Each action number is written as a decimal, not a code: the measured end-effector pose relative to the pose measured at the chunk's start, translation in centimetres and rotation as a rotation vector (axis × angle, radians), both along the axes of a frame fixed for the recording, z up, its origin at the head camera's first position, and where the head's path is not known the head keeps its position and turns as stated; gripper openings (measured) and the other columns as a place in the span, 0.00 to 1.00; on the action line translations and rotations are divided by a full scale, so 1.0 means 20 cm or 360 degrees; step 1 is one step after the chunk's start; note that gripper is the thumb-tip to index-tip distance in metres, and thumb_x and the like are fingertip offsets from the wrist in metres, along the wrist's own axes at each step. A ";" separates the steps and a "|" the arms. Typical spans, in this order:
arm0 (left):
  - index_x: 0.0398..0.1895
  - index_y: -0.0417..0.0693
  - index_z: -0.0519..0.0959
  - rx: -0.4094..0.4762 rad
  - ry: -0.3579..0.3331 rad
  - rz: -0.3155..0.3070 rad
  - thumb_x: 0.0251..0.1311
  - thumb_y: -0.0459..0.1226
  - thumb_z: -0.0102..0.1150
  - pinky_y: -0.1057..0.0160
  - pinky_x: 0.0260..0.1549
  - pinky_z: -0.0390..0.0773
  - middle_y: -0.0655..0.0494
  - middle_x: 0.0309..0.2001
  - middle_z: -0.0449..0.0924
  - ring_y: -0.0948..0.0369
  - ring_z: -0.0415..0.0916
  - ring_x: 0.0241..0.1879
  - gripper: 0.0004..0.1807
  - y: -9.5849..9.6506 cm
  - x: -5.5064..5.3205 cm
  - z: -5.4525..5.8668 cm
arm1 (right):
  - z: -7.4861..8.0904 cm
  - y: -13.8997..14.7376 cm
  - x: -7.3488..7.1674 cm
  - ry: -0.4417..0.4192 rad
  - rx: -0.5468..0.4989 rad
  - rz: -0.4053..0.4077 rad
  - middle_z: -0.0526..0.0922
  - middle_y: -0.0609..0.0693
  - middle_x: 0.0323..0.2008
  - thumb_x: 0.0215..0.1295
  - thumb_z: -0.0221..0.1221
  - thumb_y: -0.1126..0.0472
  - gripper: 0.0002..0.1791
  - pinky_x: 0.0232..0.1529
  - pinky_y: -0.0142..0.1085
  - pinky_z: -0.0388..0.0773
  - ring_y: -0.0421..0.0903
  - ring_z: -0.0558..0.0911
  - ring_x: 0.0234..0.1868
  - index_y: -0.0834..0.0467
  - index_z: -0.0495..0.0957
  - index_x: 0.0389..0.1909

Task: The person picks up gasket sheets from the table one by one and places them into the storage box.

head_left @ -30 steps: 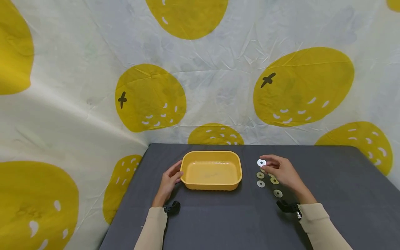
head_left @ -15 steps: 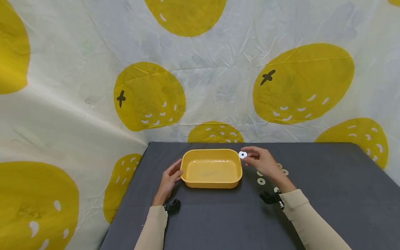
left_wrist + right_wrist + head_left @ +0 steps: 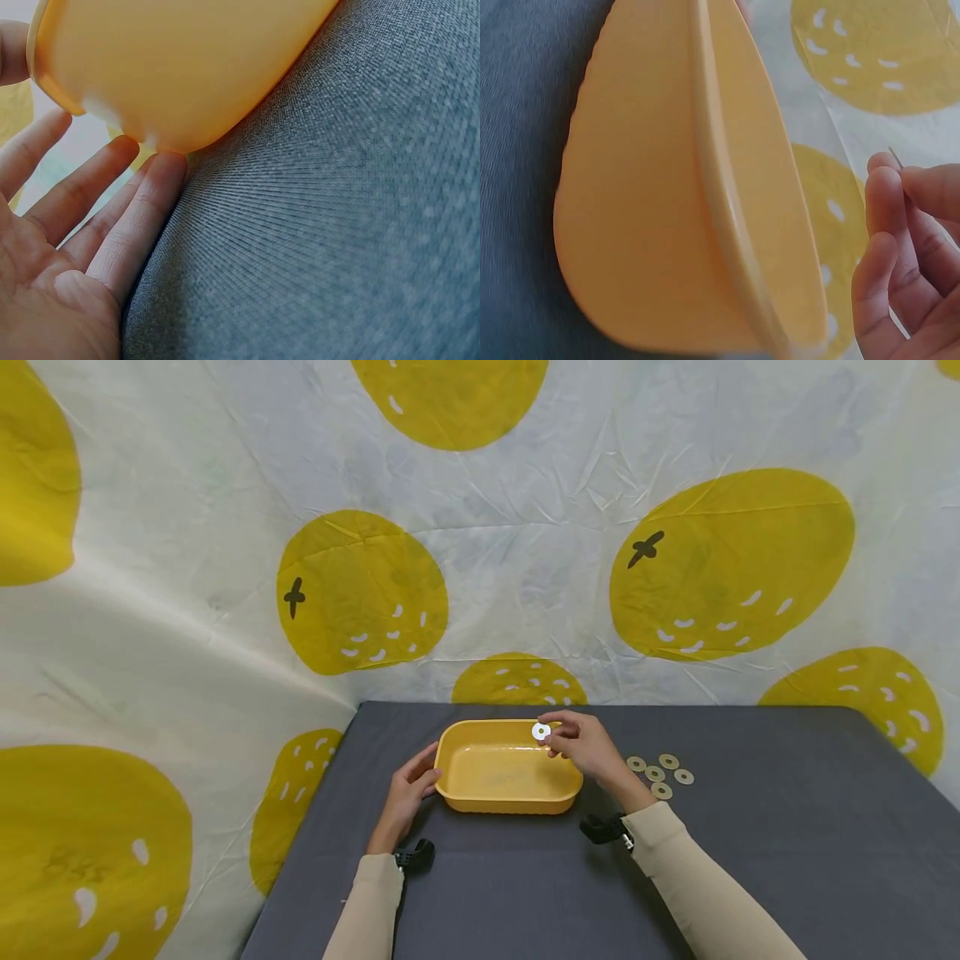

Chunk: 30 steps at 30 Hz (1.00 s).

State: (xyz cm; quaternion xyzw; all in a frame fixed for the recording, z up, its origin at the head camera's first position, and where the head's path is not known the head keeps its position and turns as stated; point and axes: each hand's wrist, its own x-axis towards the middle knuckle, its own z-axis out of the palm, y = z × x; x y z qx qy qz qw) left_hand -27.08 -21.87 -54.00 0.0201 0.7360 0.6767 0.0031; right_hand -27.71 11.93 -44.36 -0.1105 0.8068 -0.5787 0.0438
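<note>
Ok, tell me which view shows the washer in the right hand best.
The head view: there the washer, pinched by the right hand, shows its bright flat face and centre hole. The right wrist view catches only its thin edge, nearly side-on; the left wrist view doesn't show it at all.

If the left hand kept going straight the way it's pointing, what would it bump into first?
The yellow tub! The left hand points at its end, and the fingers look to be touching it, so it would probably push the tub.
</note>
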 end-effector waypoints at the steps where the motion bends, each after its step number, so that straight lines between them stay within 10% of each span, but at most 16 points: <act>1: 0.71 0.65 0.75 0.0002 0.0005 -0.0002 0.69 0.39 0.63 0.60 0.51 0.85 0.47 0.64 0.80 0.54 0.83 0.57 0.27 0.00 0.00 0.00 | 0.00 -0.02 -0.01 -0.0004 -0.0011 0.0009 0.88 0.67 0.47 0.72 0.59 0.67 0.20 0.45 0.49 0.84 0.64 0.86 0.42 0.62 0.78 0.63; 30: 0.72 0.65 0.73 0.0035 0.0051 -0.0055 0.69 0.42 0.64 0.61 0.51 0.85 0.47 0.65 0.79 0.55 0.82 0.58 0.28 -0.01 0.00 -0.01 | -0.16 -0.47 -0.14 -0.0303 -0.0057 -0.0099 0.91 0.58 0.37 0.69 0.60 0.70 0.17 0.25 0.31 0.71 0.46 0.85 0.26 0.61 0.82 0.57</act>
